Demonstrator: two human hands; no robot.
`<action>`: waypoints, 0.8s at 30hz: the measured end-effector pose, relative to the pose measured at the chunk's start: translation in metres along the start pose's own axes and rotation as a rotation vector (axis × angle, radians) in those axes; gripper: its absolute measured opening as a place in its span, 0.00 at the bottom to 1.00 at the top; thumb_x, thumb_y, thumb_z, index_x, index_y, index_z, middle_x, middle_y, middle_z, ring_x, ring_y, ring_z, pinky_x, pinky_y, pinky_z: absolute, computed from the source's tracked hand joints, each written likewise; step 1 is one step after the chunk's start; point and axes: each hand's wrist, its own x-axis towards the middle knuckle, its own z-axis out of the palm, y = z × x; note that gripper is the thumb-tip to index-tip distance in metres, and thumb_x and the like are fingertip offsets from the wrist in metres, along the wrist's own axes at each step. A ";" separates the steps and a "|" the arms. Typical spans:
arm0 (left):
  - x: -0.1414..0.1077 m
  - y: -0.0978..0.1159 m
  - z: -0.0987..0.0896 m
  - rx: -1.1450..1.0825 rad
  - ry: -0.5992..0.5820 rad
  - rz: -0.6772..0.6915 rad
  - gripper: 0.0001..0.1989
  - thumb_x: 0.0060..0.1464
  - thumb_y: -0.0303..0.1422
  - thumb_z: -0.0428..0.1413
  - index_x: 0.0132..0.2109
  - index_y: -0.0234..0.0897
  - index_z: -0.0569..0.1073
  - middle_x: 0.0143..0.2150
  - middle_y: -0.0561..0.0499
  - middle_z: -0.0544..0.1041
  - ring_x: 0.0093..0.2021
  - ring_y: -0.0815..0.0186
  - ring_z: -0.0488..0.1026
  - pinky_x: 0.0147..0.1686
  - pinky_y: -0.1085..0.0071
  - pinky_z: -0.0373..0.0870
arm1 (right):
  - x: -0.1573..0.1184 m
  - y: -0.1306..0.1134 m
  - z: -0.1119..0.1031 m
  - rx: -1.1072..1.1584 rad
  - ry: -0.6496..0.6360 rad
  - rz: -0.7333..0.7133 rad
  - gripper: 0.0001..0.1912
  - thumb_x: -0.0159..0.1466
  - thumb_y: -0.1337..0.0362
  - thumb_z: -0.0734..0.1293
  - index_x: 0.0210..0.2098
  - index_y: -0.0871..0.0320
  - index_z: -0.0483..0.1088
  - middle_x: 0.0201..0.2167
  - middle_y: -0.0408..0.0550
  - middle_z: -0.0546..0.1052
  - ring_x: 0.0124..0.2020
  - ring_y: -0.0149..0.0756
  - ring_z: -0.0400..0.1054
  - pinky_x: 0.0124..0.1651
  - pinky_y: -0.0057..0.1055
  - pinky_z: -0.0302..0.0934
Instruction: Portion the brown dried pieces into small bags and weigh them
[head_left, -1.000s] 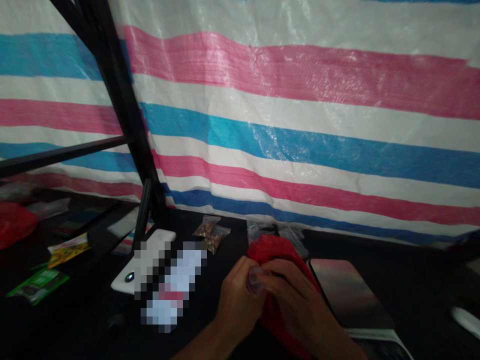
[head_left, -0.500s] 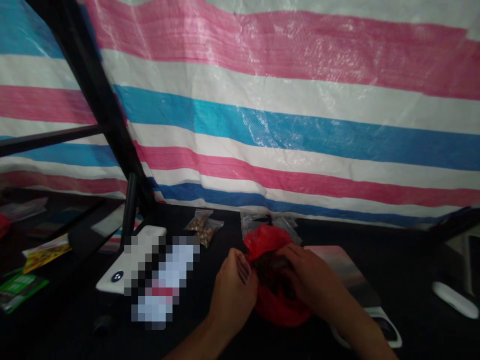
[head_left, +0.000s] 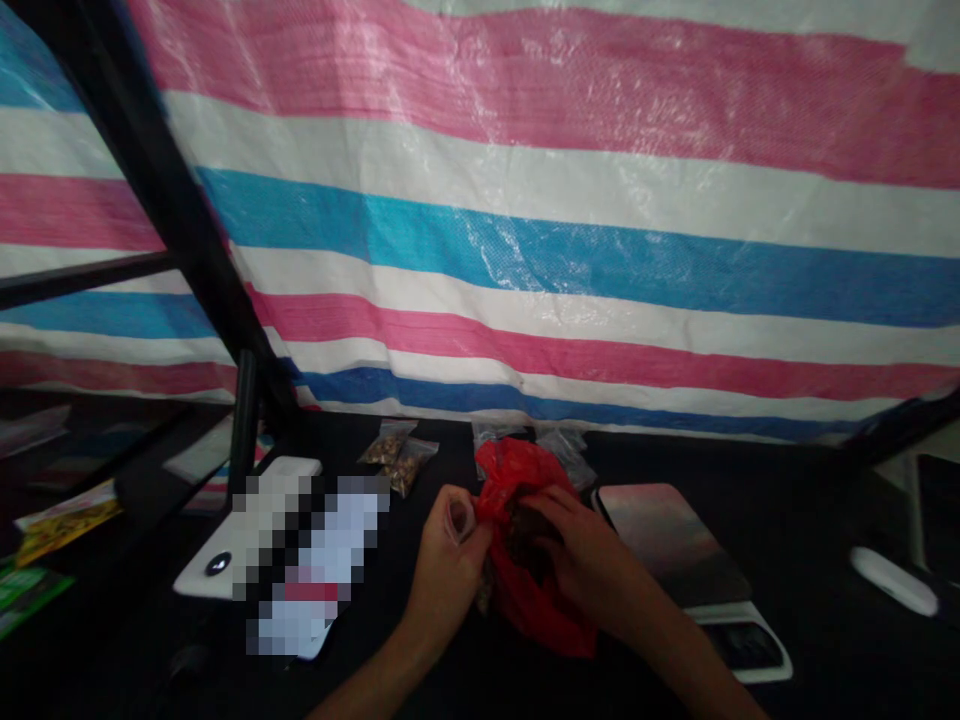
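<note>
A red plastic bag (head_left: 551, 610) stands open on the black table, with dark brown contents in its mouth. My left hand (head_left: 450, 545) is closed at the bag's left edge, pinching a small clear plastic bag (head_left: 460, 516) whose open mouth faces up. Some brown bits show below that hand, beside the red bag. My right hand (head_left: 574, 545) reaches into the red bag's mouth from the right, fingers curled over the dark contents; its fingertips are partly hidden. Two small clear bags of brown pieces (head_left: 405, 467) lie behind my left hand.
Right of the bag sits a scale (head_left: 675, 545) with a white front. Clear bags (head_left: 566, 450) lie behind it. Left are a white device (head_left: 217, 565), a blurred-out item (head_left: 330, 560), and yellow (head_left: 67, 520) and green packets (head_left: 30, 600). A white object (head_left: 892, 580) lies far right.
My left hand has lifted slightly and the small bag's mouth has turned upward and rounder. My right hand has shifted left in the red bag. The whole view has shifted a little.
</note>
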 end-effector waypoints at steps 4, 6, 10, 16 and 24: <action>0.000 0.007 -0.002 -0.098 -0.020 -0.016 0.13 0.47 0.34 0.62 0.29 0.39 0.63 0.27 0.58 0.64 0.27 0.71 0.63 0.29 0.76 0.63 | -0.002 -0.008 -0.003 0.037 -0.009 -0.040 0.20 0.59 0.77 0.63 0.47 0.56 0.76 0.47 0.51 0.78 0.51 0.44 0.70 0.58 0.41 0.61; 0.001 0.009 -0.003 -0.113 -0.025 -0.001 0.13 0.49 0.36 0.62 0.30 0.39 0.64 0.27 0.58 0.65 0.27 0.70 0.64 0.28 0.76 0.63 | -0.002 -0.010 -0.005 0.064 0.006 -0.010 0.19 0.57 0.77 0.65 0.45 0.55 0.76 0.44 0.50 0.79 0.50 0.44 0.70 0.58 0.42 0.61; 0.003 0.004 -0.004 0.061 0.012 0.143 0.11 0.53 0.35 0.59 0.30 0.40 0.64 0.26 0.58 0.65 0.26 0.70 0.63 0.27 0.75 0.62 | -0.001 -0.008 -0.009 0.207 0.067 0.052 0.17 0.61 0.74 0.65 0.47 0.55 0.75 0.45 0.50 0.79 0.47 0.43 0.72 0.54 0.41 0.64; -0.002 -0.001 -0.004 0.404 -0.108 0.269 0.02 0.54 0.27 0.56 0.33 0.38 0.71 0.32 0.53 0.73 0.33 0.66 0.70 0.33 0.72 0.65 | -0.006 -0.021 -0.013 0.287 0.148 -0.145 0.19 0.64 0.71 0.66 0.53 0.50 0.73 0.50 0.47 0.76 0.51 0.39 0.71 0.56 0.37 0.65; -0.007 0.000 -0.004 0.427 -0.212 0.300 0.05 0.56 0.25 0.55 0.35 0.39 0.74 0.36 0.51 0.75 0.35 0.65 0.72 0.35 0.71 0.65 | -0.012 -0.025 0.006 -0.027 0.314 -0.527 0.22 0.71 0.72 0.58 0.59 0.49 0.69 0.51 0.50 0.75 0.53 0.38 0.71 0.56 0.35 0.69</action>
